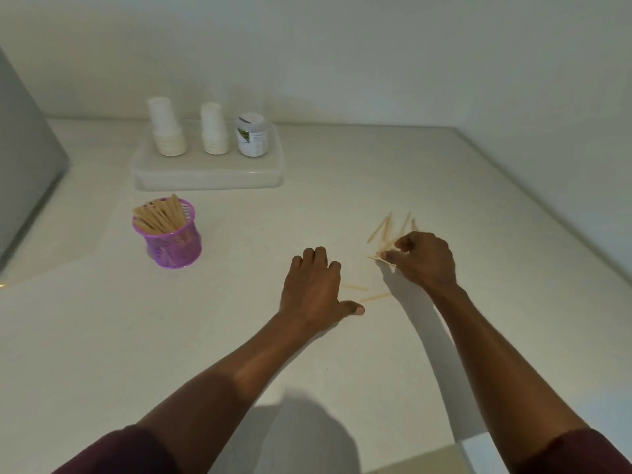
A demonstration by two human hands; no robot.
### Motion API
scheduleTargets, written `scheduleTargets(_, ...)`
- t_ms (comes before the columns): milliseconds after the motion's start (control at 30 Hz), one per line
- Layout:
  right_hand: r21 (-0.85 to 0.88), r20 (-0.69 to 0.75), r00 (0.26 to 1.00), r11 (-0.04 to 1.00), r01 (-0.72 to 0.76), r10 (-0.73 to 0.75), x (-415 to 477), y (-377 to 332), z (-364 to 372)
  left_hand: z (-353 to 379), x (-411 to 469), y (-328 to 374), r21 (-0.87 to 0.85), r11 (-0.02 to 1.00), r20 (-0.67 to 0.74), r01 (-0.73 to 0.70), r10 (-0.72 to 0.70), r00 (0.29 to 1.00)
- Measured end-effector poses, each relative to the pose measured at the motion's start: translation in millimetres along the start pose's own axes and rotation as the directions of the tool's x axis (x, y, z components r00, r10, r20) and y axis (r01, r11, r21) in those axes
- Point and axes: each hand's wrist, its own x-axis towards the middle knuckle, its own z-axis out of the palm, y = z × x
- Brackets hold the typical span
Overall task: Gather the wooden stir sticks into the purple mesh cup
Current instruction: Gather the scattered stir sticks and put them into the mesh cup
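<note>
Head view looks down on a pale counter (239, 336) where the loose stir sticks (384, 230) lie scattered at right of centre, most of them fanned out just beyond the right hand (424, 258). That hand is curled, its thumb and fingertips pinched on the near ends of a few sticks, so it is grasping part of the pile; how many it has cannot be told. Two more sticks (366, 293) lie flat on the counter between the two hands, just beside the thumb of the left hand (313, 285). The left hand rests palm down with fingers spread and relaxed, holding nothing. The purple mesh cup (171, 239) stands upright well to the left of both hands and a little farther back, already bristling with sticks that lean toward the back left. Bare counter lies between the hands and the cup, with nothing in the way. Behind the cup, near the wall, a clear plastic tray (208, 176) carries two stacks of white paper cups (167, 133) and a small white jar (252, 135) with a green label. A grey slanted panel (24, 159) fills the far left edge. Dark red sleeves (130, 453) show at the bottom.
</note>
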Motion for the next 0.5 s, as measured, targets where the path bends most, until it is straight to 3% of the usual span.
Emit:
scheduleTargets(200,-0.126,0.048,0.994,0.988,-0.089,0.096,4.7,35.2,-6.4,2.9,8.6,24.6,-0.111,0.994,0.008,-0.009,0.010,1.000)
scheduleTargets(500,-0.130,0.064,0.998,0.991,0.026,-0.018,10.9,35.8,-5.6,7.0,11.5,44.3,-0.092,0.994,0.043,-0.063,0.067,0.997)
